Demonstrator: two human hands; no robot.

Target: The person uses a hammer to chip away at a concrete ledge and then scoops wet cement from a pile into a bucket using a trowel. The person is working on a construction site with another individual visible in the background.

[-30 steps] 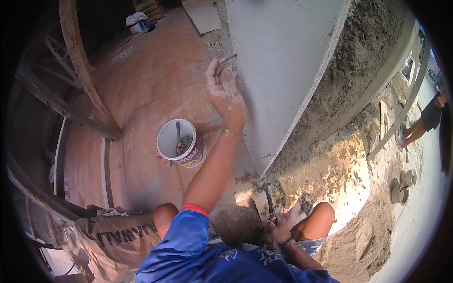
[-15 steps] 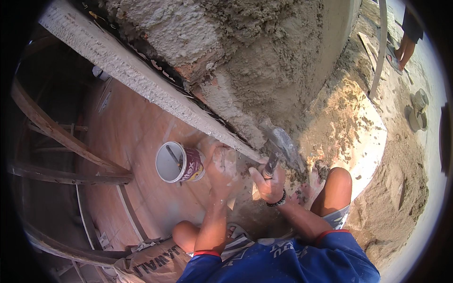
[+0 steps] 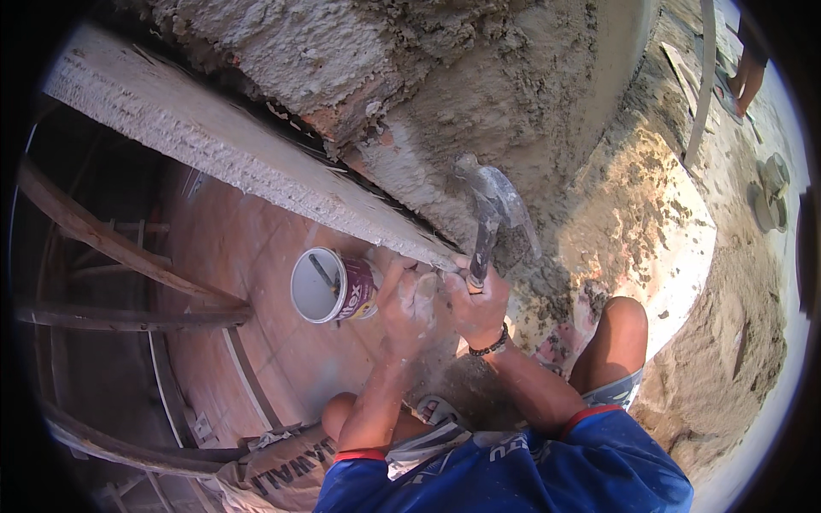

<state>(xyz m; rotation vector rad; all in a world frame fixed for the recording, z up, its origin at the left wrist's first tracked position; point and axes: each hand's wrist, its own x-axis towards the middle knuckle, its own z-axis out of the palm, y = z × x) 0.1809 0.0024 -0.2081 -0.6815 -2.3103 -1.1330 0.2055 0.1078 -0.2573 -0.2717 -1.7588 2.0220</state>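
My right hand [image 3: 477, 308] grips a claw hammer [image 3: 496, 197] by its handle, the metal head raised against the rough plastered wall surface [image 3: 402, 77]. Beside it on the left, my left hand [image 3: 409, 303] is closed at the lower edge of a long pale board [image 3: 214, 154]; what its fingers hold I cannot make out. A dark gap with ragged edges runs between board and wall. A white bucket with a purple label [image 3: 333, 286] and tools inside stands on reddish tiles left of my left hand.
Wooden bars [image 3: 94, 231] fill the left side, above a brown sack [image 3: 282, 470]. A mortar-spattered sheet [image 3: 658, 256] lies right of me, with sandy rubble and round containers [image 3: 770, 192] farther right. Another person's legs [image 3: 748, 81] show at the upper right.
The view has swung, bringing the rough wall to the top. My left hand has come down to the board's edge, and my right hand with the hammer has risen beside it.
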